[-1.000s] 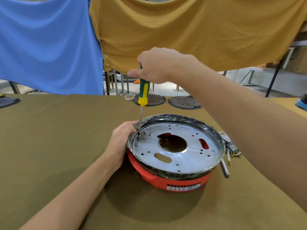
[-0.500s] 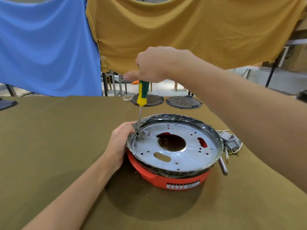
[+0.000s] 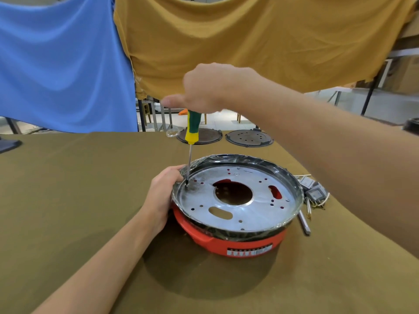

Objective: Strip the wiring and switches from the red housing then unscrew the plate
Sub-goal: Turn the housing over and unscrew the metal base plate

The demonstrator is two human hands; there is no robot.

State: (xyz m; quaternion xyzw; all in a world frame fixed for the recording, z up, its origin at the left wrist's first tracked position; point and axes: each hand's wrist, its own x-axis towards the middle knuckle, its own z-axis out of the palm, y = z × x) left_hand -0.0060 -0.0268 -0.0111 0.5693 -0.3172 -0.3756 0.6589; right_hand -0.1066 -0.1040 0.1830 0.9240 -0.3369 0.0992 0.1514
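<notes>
Still, little changes over the last second: your right hand [image 3: 208,87] keeps its fingers curled round the screwdriver [image 3: 191,130], tip planted in the same screw at the left edge of the plate [image 3: 249,214], so the unscrewing goes on unfinished; your left hand [image 3: 163,191] stays wrapped on the left rim of the red housing [image 3: 226,245], near centre on the table [image 3: 68,200]. Count one plate, one housing, one screwdriver, two stripped switches [image 3: 314,189] lying right, and two dark discs [image 3: 249,138] far.

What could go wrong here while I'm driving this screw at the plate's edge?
The screwdriver stands tilted with its tip right beside the left hand gripping the rim, so a slip may jab those fingers. The right hand presses from the handle's top, which may cam out the screw. The housing is held on one side only and might rotate.
</notes>
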